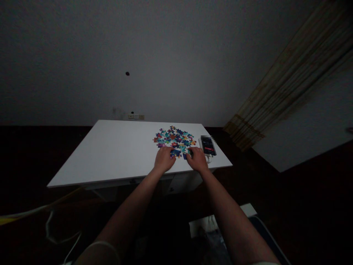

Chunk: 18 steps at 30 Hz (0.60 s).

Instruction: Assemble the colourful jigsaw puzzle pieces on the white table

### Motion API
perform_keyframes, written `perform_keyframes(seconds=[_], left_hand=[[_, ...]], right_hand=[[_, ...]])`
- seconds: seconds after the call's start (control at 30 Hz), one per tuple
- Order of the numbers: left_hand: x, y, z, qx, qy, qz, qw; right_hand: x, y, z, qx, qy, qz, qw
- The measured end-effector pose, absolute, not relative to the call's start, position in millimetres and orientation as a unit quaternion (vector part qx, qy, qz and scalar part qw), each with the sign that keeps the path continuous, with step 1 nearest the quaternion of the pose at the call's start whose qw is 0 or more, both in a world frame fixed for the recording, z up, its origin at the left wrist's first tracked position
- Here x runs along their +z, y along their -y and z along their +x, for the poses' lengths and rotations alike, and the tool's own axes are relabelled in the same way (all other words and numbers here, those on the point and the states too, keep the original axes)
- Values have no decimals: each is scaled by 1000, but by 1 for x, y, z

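A loose heap of jigsaw pieces [174,139] is lying near the far right part of the white table [110,154], mostly blue, teal and orange, and none of it is visibly joined up. The left hand [164,159] and right hand [197,159] are both resting palm down at the heap's near edge, side by side with a small gap between them. Their fingers are reaching over some dark blue pieces - the grip looks loose and open, but the view is too small to tell whether either hand is pinching a piece.

Just right of the heap, what looks like a phone [208,145] is sitting blurred, with a white cord [209,159] by it. A quick sideways sweep could knock pieces into that cord or scatter them over the table edge - the phone is close enough to get caught too
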State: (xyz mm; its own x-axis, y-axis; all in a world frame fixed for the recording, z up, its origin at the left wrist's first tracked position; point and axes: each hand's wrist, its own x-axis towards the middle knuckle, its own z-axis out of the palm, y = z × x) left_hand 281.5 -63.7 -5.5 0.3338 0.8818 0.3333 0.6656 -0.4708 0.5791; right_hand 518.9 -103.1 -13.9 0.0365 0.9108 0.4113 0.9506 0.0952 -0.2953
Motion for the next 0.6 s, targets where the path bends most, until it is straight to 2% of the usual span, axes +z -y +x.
perform_keyframes(seconds=[0.13, 0.27, 0.43, 0.6], left_hand=[[0, 58, 282, 339, -486, 789, 163], [13, 17, 271, 343, -529, 764, 136], [30, -69, 260, 233, -656, 709, 112], [34, -125, 269, 184, -655, 721, 128]], right_hand=[[-17, 101, 519, -41, 698, -672, 243], [-18, 101, 520, -43, 700, -668, 248], [-18, 102, 520, -40, 703, -659, 265], [-18, 102, 520, -31, 696, -663, 275]])
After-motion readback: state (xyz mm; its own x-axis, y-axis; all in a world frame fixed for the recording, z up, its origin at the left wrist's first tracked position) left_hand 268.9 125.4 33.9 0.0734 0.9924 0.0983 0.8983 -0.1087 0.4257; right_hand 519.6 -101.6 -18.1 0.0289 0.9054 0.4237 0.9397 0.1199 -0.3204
